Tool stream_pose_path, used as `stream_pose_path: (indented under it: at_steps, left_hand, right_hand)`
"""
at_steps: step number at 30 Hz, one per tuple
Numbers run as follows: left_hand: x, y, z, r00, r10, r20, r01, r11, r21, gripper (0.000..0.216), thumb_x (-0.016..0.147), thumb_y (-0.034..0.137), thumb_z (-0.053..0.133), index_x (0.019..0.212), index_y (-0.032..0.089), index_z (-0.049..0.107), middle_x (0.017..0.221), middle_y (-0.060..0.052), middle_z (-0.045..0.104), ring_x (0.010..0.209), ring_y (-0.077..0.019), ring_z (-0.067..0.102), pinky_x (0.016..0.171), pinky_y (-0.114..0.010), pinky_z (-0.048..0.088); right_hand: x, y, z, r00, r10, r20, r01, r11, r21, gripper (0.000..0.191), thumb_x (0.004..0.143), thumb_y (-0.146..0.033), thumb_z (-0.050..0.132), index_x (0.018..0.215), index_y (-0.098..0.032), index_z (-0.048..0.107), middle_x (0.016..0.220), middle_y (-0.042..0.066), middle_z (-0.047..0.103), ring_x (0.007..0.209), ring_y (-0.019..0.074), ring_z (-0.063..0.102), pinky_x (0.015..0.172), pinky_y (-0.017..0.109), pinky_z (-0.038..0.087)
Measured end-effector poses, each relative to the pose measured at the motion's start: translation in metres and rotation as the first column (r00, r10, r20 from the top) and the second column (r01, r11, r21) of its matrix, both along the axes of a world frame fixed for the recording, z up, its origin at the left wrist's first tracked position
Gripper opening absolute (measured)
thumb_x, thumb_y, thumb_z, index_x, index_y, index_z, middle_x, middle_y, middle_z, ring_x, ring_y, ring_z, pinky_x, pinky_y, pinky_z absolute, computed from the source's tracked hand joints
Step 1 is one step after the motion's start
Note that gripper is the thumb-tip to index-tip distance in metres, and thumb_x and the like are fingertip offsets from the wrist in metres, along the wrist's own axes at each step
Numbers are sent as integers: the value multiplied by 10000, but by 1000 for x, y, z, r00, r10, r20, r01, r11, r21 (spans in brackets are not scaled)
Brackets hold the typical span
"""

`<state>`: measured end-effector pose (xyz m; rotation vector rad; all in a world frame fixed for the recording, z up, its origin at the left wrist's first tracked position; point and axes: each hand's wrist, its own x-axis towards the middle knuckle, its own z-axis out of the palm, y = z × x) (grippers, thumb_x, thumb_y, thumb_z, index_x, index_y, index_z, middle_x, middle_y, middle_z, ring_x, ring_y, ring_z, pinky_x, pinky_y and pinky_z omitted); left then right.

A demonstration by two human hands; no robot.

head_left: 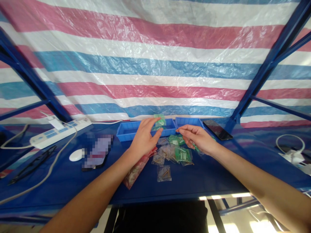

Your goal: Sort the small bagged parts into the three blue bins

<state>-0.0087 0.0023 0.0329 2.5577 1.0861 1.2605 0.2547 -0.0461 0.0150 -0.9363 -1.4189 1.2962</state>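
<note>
Right now the person's left hand [143, 139] is raised off the blue table [218, 176], thumb and fingertips closed on one small green bag [159, 122], which hangs just above the back edge of the left blue tray [126, 132]. A second blue tray [189, 121] sits right beside it, so there are two trays, side by side against the striped tarp [155, 64]. The right hand [198, 138] hovers near the front of that second tray with thumb and forefinger drawn together; from here I cannot tell whether anything is pinched between them. Under and between the hands lies a loose heap of little bags: I count three green ones [184, 155], about four clear ones [164, 173] with brownish parts inside, and two reddish ones [134, 170], partly hidden by the left wrist. One dark phone [217, 129] lies to the right of the trays. To the left there is one white mouse [76, 154], one white power strip [60, 131] with its cable, one pair of dark glasses [31, 165] and one blurred flat object [97, 152]. Far right, one coiled white cable [290, 144] rests on the table.
</note>
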Motion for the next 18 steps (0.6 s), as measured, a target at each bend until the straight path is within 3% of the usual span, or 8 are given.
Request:
stream_pose_path:
  at_steps: [3, 8, 13, 15, 18]
  left_hand:
    - [-3, 12, -9, 991, 43, -129, -41, 999, 19, 530, 1036, 443, 619, 1496, 182, 584, 1489, -152, 643, 1444, -336, 543, 1248, -549, 414]
    - [-1, 15, -22, 913, 23, -408, -62, 995, -81, 750, 1034, 587, 571, 1621, 137, 448, 1646, -189, 504, 1576, -389, 399, 1308, -588, 308]
    - [-1, 10, -22, 906, 52, -420, -83, 995, -54, 656, 1032, 521, 597, 1582, 171, 514, 1643, -173, 504, 1585, -374, 373, 1317, -596, 276]
    - [-2, 9, -19, 928, 45, -370, -61, 998, -32, 549, 1039, 484, 596, 1488, 168, 609, 1568, -170, 572, 1520, -355, 454, 1295, -577, 324]
    - [-3, 8, -14, 949, 28, -314, -34, 999, -11, 411, 1055, 418, 575, 1359, 168, 697, 1458, -162, 641, 1407, -327, 549, 1249, -556, 388]
  right_hand:
    - [0, -1, 0, 999, 18, 39, -18, 1000, 1, 450, 925, -583, 766, 1131, -184, 729, 576, -62, 564, 444, 81, 423, 442, 233, 317]
    - [-1, -1, 2, 997, 30, 73, -30, 1000, -2, 470, 921, -590, 767, 1142, -177, 725, 580, -63, 574, 444, 81, 434, 446, 233, 323]
    - [2, 2, -1, 992, 20, 126, -22, 1000, 18, 514, 921, -643, 737, 1161, -188, 717, 609, -51, 593, 457, 99, 460, 454, 246, 351]
    - [4, 2, -3, 976, -25, 218, 4, 995, 96, 480, 952, -636, 701, 1165, -206, 719, 643, -38, 607, 487, 115, 489, 482, 258, 386]
    - [7, 0, -3, 876, -192, 442, 12, 925, 380, 350, 986, -554, 691, 1117, -236, 754, 782, 23, 695, 634, 172, 600, 614, 310, 485]
